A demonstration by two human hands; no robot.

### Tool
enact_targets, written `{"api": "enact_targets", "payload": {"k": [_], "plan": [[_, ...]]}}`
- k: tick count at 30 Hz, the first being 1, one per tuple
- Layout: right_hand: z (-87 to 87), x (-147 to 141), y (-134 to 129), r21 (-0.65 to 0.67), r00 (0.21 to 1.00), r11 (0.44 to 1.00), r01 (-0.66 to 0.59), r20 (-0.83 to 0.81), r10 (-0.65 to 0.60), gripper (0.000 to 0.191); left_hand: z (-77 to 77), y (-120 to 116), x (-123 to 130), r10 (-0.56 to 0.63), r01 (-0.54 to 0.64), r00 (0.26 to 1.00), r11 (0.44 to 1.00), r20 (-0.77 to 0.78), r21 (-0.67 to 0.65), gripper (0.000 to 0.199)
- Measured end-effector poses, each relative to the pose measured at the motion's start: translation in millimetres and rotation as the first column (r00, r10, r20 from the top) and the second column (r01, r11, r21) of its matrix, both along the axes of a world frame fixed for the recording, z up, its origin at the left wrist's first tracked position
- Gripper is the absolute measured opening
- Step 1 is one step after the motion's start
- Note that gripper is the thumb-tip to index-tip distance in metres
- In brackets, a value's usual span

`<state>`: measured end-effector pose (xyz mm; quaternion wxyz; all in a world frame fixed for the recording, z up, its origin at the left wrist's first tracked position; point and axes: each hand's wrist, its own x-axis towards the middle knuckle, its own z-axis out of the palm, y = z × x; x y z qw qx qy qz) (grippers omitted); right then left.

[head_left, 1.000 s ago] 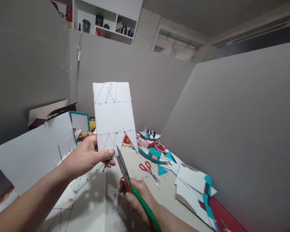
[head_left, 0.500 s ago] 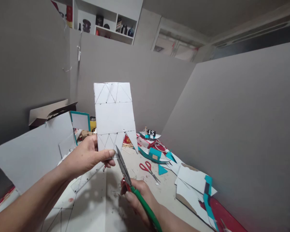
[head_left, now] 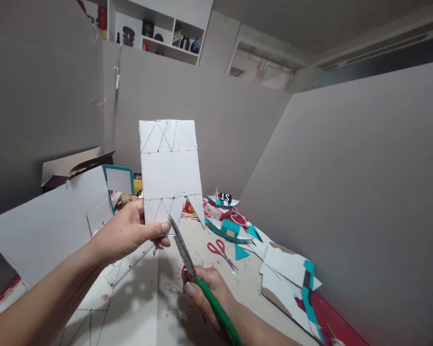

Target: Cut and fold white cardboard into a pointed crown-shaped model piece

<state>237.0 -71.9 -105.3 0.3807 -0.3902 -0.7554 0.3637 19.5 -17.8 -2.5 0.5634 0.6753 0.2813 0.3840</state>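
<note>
Pinched by its lower left corner, a white sheet of card stands upright in my left hand. Triangles are drawn in pencil or pen along its top and bottom bands, and a V-shaped notch is cut into the lower right edge. My right hand grips large scissors with green and red handles. Their blades reach up to the card's bottom edge, just right of my left thumb, with one blade in front of the card.
Red-handled scissors and a teal triangle lie on the table. Behind them sits a teal-and-white card boat. White card scraps are piled at the right. A large white panel leans at the left, near a clear ruler.
The scissor blades have shifted slightly up and left against the card's lower edge. My left hand keeps the same hold, and the whole view has moved a little.
</note>
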Motion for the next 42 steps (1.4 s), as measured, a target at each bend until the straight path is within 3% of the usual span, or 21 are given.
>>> {"api": "enact_targets", "payload": {"k": [8, 17, 24, 35, 42], "plan": [[0.6, -1, -1, 0.002, 0.999, 1.000, 0.024, 0.032, -0.024, 0.051, 0.8, 0, 2, 0.028, -0.028, 0.999, 1.000, -0.017, 0.013, 0.012], [2.5, 2, 1, 0.001, 0.998, 0.999, 0.038, 0.040, -0.038, 0.052, -8.3, 0, 11, -0.055, 0.056, 0.997, 0.998, 0.058, -0.024, 0.005], [-5.6, 1, 1, 0.018, 0.999, 0.999, 0.050, 0.008, -0.050, 0.049, -6.8, -1, 10, -0.038, 0.040, 0.998, 0.999, 0.041, -0.036, 0.007], [-1.6, 2, 2, 0.037, 0.998, 0.997, 0.064, 0.028, -0.065, 0.049, -5.5, -1, 8, -0.024, 0.023, 1.000, 0.999, -0.012, -0.030, 0.014], [-0.5, 3, 1, 0.025, 0.999, 0.999, 0.037, 0.020, -0.037, 0.048, 5.2, 1, -1, 0.149, -0.149, 0.989, 0.988, 0.013, 0.045, 0.033]]}}
